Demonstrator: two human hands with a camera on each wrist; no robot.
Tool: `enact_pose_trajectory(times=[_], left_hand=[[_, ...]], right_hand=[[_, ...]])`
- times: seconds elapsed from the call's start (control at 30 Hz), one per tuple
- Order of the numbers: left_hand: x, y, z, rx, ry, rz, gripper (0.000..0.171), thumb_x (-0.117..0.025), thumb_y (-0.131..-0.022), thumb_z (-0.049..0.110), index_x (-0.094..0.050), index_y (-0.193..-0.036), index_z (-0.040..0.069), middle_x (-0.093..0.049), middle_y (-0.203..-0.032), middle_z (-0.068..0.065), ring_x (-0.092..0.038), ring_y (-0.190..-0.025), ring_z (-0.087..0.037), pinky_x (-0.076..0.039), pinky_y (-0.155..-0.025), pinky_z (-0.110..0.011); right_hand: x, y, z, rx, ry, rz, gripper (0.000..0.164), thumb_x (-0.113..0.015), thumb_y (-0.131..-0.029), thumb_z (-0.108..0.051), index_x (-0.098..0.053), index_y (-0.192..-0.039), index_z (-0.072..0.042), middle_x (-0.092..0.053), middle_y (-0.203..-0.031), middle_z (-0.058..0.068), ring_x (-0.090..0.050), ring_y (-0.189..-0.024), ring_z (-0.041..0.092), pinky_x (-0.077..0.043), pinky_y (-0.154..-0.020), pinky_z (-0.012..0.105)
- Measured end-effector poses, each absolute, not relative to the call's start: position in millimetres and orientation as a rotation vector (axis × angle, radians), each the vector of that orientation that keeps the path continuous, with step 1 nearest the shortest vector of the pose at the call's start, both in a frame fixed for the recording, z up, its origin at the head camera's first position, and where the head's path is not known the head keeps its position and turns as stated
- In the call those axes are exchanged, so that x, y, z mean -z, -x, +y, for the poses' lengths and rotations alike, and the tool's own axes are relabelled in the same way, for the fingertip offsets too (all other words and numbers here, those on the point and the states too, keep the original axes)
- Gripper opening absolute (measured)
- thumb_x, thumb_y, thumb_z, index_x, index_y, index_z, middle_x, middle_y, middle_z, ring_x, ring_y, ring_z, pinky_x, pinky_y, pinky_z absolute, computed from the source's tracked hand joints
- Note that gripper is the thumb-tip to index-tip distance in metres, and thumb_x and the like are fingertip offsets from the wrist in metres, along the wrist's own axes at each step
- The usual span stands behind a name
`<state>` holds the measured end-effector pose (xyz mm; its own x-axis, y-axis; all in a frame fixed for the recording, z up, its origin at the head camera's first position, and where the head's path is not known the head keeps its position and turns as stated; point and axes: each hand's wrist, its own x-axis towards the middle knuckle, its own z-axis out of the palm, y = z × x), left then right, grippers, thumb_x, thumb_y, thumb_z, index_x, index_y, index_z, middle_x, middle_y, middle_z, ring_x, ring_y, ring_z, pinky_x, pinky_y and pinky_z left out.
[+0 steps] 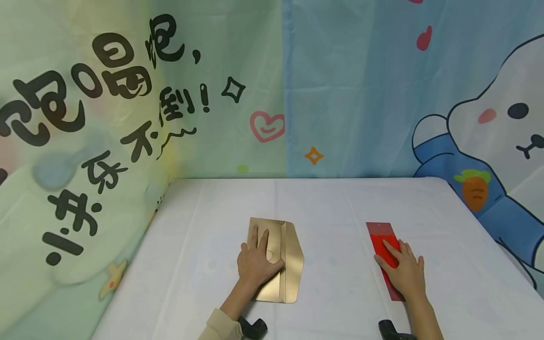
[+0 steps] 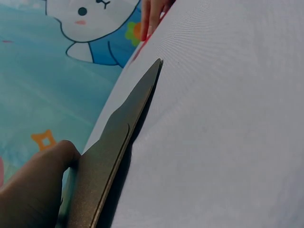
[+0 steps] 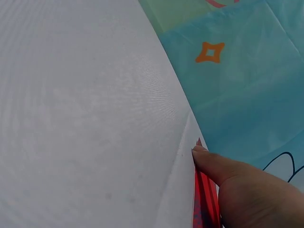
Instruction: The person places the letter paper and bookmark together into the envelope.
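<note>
A white-covered desk (image 1: 340,203) stands before a cartoon backdrop (image 1: 127,118). Only the head view shows both hands whole: the left hand (image 1: 257,264) lies flat, fingers straight, on a gold envelope (image 1: 289,264) with its flap open at the desk's middle; the right hand (image 1: 403,271) presses flat on a narrow red envelope (image 1: 378,238) well to its right. The wrist views show both envelopes edge-on, thin and flat.

The backdrop cloth (image 1: 85,141) bears black Chinese writing including "不倒!".

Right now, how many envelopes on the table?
2. A gold envelope lies left of centre under the left hand; a red envelope lies to the right under the right hand. None seem hidden.
</note>
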<state>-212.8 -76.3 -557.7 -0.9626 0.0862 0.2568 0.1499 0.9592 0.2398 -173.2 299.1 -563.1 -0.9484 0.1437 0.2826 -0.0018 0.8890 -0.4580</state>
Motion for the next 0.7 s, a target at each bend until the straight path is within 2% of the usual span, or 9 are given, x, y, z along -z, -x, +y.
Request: enact_pose_trajectory(times=[0.57,0.7], left_hand=[[557.7,212.6,-75.9,0.362,0.169,-2.869,0.093,-0.055,-0.062,0.067,-0.035,-0.143,0.025,-0.018,-0.152,-0.004,-0.046,-0.078,-0.029,-0.032,-0.048,-0.028],[557.1,211.3,-75.7,0.395,0.171,-2.849,0.092,-0.056,-0.062,0.065,-0.036,-0.143,0.025,-0.02,-0.152,-0.004,-0.047,-0.078,-0.03,-0.032,-0.048,-0.029]], right_hand=[[561.3,172.0,296.8,-0.697,0.136,-2.724,0.06,-0.062,-0.084,-0.032,-0.046,-0.134,-0.002,-0.033,-0.134,0.036,-0.029,-0.123,0.05,-0.001,-0.1,0.065],[560.6,172.2,296.0,-0.696,0.159,-2.73,0.06,-0.065,-0.083,-0.03,-0.047,-0.133,-0.001,-0.032,-0.135,0.036,-0.033,-0.119,0.053,-0.006,-0.101,0.063]])
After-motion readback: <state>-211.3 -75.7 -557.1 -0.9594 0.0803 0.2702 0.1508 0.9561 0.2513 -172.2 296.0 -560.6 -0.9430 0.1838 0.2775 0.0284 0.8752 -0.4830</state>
